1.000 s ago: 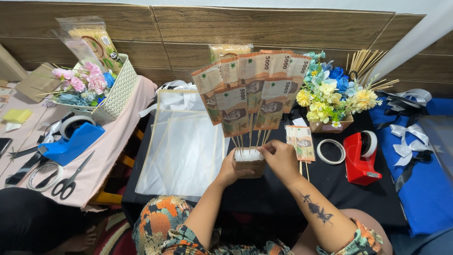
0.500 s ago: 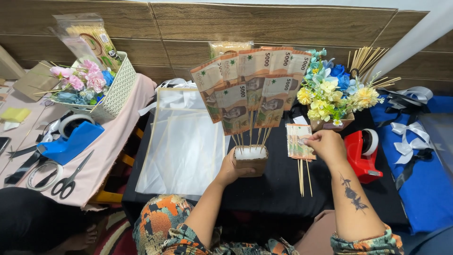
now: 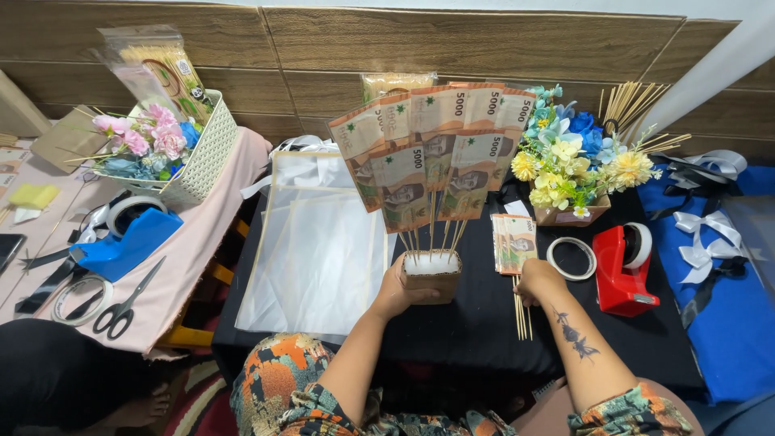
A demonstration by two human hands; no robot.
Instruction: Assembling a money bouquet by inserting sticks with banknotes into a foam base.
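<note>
My left hand [image 3: 397, 291] grips a small brown box with white foam [image 3: 430, 273] on the black table [image 3: 484, 323]. Thin wooden sticks rise from the foam and carry a fan of banknotes [image 3: 432, 145]. My right hand [image 3: 538, 280] rests on the table to the right, touching a bundle of sticks [image 3: 521, 311] that carries a stack of banknotes [image 3: 513, 242].
A yellow, white and blue flower arrangement [image 3: 575, 165], a tape roll [image 3: 571, 258] and a red tape dispenser [image 3: 623, 266] stand to the right. Clear plastic sheets [image 3: 319, 242] lie left. The pink table holds a flower basket [image 3: 173, 149], a blue dispenser [image 3: 129, 242] and scissors [image 3: 125, 303].
My right hand left the foam box, moved right to the banknote stack, then came down onto the sticks. The left hand kept its grip on the box.
</note>
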